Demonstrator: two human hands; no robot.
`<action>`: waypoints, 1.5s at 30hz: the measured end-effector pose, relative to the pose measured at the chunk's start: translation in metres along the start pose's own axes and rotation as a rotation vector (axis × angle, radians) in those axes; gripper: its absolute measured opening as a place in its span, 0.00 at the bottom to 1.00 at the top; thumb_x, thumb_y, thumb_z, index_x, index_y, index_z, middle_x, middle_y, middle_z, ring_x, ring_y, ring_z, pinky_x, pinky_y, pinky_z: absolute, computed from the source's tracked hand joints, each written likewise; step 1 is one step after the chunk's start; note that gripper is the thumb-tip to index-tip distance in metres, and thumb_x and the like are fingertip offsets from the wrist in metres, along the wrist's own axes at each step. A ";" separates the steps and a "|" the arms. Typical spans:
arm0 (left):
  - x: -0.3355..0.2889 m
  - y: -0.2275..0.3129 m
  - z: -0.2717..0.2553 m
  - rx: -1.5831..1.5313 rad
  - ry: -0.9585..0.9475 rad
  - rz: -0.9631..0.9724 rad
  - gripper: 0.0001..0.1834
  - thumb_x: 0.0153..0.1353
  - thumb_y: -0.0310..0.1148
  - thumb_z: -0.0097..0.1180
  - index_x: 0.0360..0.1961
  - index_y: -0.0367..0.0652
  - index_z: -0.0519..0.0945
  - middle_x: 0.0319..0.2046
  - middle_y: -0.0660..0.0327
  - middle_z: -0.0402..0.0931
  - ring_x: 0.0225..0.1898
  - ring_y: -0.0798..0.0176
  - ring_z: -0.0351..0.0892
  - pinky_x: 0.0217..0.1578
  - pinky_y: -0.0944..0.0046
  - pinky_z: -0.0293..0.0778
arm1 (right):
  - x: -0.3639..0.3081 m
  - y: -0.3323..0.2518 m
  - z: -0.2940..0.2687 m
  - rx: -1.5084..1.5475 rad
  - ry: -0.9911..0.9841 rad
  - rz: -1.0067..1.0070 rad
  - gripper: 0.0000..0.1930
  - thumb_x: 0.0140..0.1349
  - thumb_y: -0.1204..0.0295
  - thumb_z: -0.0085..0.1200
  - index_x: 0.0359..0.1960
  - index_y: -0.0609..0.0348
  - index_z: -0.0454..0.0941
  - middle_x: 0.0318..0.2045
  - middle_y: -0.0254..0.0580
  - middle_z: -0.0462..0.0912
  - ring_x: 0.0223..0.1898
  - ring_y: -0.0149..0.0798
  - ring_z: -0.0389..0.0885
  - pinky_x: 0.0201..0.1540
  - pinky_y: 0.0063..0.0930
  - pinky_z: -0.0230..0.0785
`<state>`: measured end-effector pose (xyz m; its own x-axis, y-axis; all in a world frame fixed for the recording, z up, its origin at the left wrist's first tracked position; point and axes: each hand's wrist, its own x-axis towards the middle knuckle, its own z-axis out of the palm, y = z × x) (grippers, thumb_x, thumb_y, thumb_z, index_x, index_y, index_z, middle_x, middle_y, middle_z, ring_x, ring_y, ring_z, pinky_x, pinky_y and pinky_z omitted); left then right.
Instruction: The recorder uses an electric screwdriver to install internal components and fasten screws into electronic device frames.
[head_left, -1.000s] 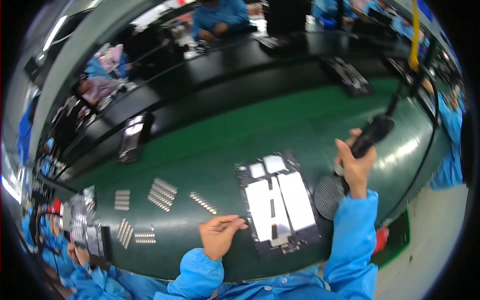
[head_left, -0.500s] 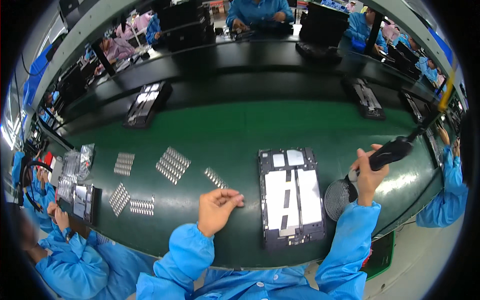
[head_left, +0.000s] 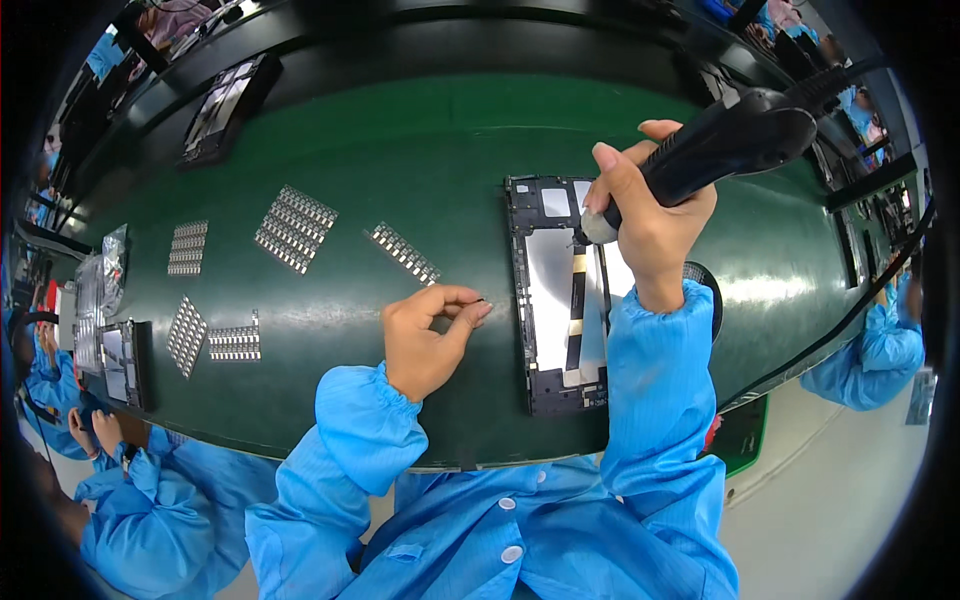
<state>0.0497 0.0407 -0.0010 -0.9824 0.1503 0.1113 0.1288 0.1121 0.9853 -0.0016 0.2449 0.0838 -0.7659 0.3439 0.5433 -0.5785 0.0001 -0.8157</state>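
Note:
My left hand [head_left: 432,335] is pinched over the green bench, left of an opened tablet-like device [head_left: 550,300]. A tiny dark piece shows between its thumb and forefinger, too small to name. My right hand [head_left: 655,215] is wrapped round a black corded electric screwdriver [head_left: 735,145], its pale nose over the upper part of the device. The device lies flat, with silvery panels and dark strips in a black frame; my right forearm hides its right side. Beside that forearm a round dark dish [head_left: 708,290] is partly covered. A strip of small metallic parts [head_left: 402,253] lies near my left hand.
More sheets of small metallic parts [head_left: 296,229] lie to the left. Another device [head_left: 225,110] sits on the dark belt at the far left. A co-worker [head_left: 150,500] works at the left, another [head_left: 870,345] at the right. A black cable [head_left: 850,330] hangs at the right.
My right hand has carried the screwdriver from the round dish leftward over the device. My left hand stays pinched near the strip. The view has tipped downward.

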 end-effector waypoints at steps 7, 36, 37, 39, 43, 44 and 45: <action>0.001 0.002 -0.004 0.050 -0.049 0.045 0.05 0.53 0.18 0.60 0.32 0.30 0.79 0.25 0.56 0.80 0.27 0.67 0.81 0.29 0.71 0.77 | -0.005 0.006 0.007 -0.010 -0.005 0.049 0.16 0.51 0.83 0.61 0.41 0.66 0.69 0.17 0.36 0.77 0.16 0.28 0.75 0.21 0.20 0.65; 0.071 0.012 0.014 -0.016 -0.293 -0.223 0.07 0.52 0.27 0.63 0.28 0.33 0.82 0.21 0.61 0.79 0.21 0.74 0.75 0.23 0.72 0.72 | -0.014 -0.017 0.032 0.013 -0.113 -0.003 0.17 0.51 0.85 0.59 0.42 0.68 0.68 0.16 0.38 0.78 0.16 0.28 0.75 0.21 0.19 0.66; 0.072 0.011 0.014 -0.014 -0.310 -0.240 0.08 0.52 0.28 0.64 0.28 0.33 0.82 0.21 0.61 0.79 0.21 0.74 0.75 0.22 0.71 0.72 | -0.015 -0.015 0.035 0.035 -0.130 0.022 0.17 0.51 0.85 0.59 0.42 0.68 0.68 0.17 0.38 0.78 0.16 0.28 0.75 0.21 0.19 0.66; 0.071 0.012 0.015 -0.050 -0.315 -0.289 0.08 0.52 0.28 0.64 0.29 0.33 0.81 0.21 0.61 0.79 0.21 0.73 0.75 0.21 0.71 0.73 | -0.017 -0.012 0.041 0.064 -0.145 0.065 0.17 0.52 0.85 0.60 0.42 0.69 0.68 0.17 0.38 0.77 0.17 0.28 0.76 0.20 0.18 0.66; 0.072 0.014 0.014 -0.091 -0.324 -0.362 0.08 0.52 0.28 0.64 0.30 0.33 0.80 0.23 0.59 0.79 0.22 0.71 0.78 0.18 0.70 0.75 | -0.018 -0.003 0.042 0.042 -0.153 0.086 0.17 0.52 0.85 0.60 0.42 0.69 0.68 0.17 0.37 0.77 0.17 0.27 0.76 0.21 0.18 0.66; 0.072 0.015 0.014 -0.092 -0.323 -0.364 0.08 0.52 0.28 0.64 0.30 0.33 0.80 0.23 0.59 0.79 0.22 0.71 0.78 0.18 0.70 0.75 | -0.018 -0.002 0.042 0.042 -0.152 0.092 0.16 0.51 0.84 0.60 0.41 0.69 0.69 0.17 0.37 0.77 0.17 0.27 0.76 0.21 0.18 0.66; 0.073 0.017 0.014 -0.074 -0.318 -0.388 0.08 0.52 0.27 0.63 0.30 0.33 0.79 0.23 0.58 0.79 0.23 0.69 0.79 0.18 0.69 0.76 | -0.018 0.000 0.042 0.043 -0.151 0.098 0.16 0.51 0.84 0.60 0.41 0.69 0.69 0.17 0.37 0.77 0.16 0.27 0.76 0.21 0.18 0.66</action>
<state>-0.0181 0.0674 0.0217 -0.8647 0.4042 -0.2983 -0.2586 0.1509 0.9541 0.0008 0.1992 0.0826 -0.8505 0.1958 0.4881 -0.5082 -0.0672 -0.8586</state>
